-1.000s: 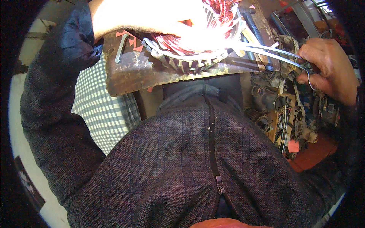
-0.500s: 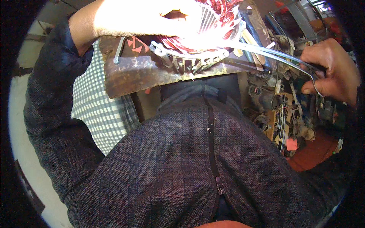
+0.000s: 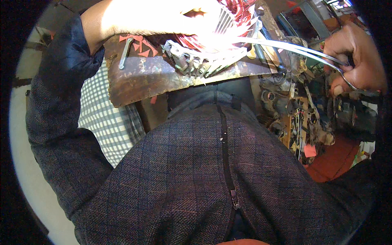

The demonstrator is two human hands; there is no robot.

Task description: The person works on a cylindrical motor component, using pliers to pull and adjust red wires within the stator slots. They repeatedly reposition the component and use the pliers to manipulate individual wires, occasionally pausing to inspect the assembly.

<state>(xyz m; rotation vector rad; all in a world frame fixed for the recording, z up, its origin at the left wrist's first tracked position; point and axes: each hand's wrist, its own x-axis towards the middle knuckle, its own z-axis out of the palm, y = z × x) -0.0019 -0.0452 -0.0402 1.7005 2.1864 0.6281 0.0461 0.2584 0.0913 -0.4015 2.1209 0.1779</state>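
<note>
Red wires [image 3: 245, 15] are lining a slotted ring [image 3: 196, 61] on the tabletop [image 3: 139, 83]; your right hand [image 3: 354, 57] is clasping a two-bladed tool [image 3: 294, 47], ideally skirting them; glare is hiding your left hand [image 3: 167, 20], grip unclear.

The person's left arm [image 3: 45, 118] bends outward, its bare wrist [image 3: 96, 28] leading to a left grip [image 3: 175, 18] too overexposed to read. The right grip [image 3: 355, 61] is raised, fingers [image 3: 340, 43] and thumb [image 3: 338, 87] curled inward.
</note>
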